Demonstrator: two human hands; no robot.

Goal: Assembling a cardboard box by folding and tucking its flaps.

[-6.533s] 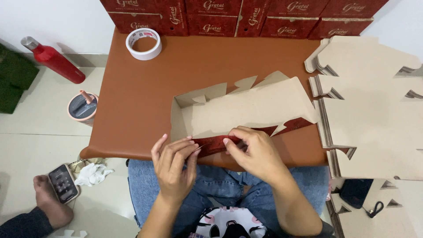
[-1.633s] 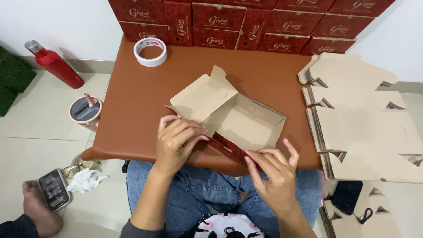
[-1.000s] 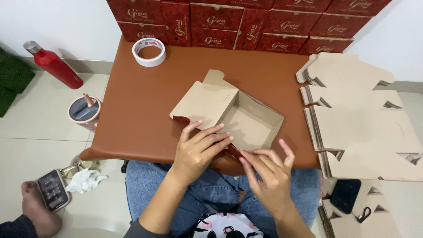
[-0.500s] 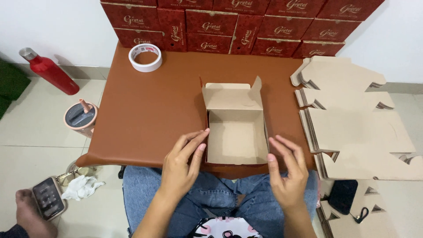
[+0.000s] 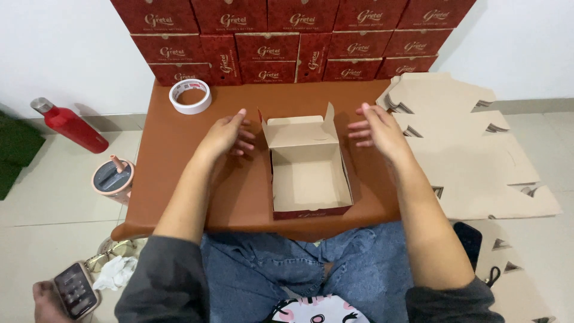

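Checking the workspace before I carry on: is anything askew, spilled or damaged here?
Nothing stands out. The open box sits square on the table, both hands beside it, not touching.

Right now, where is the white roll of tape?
In the head view, the white roll of tape lies flat at the far left corner of the brown table, just before the stacked red boxes and beyond the left hand.

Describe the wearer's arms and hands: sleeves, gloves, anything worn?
Both hands are bare: no gloves, and no rings, watch or bands that I can make out on the left hand or right hand. Forearms are bare too. Dark grey long sleeves are pushed up to about the elbows, left sleeve and right sleeve.
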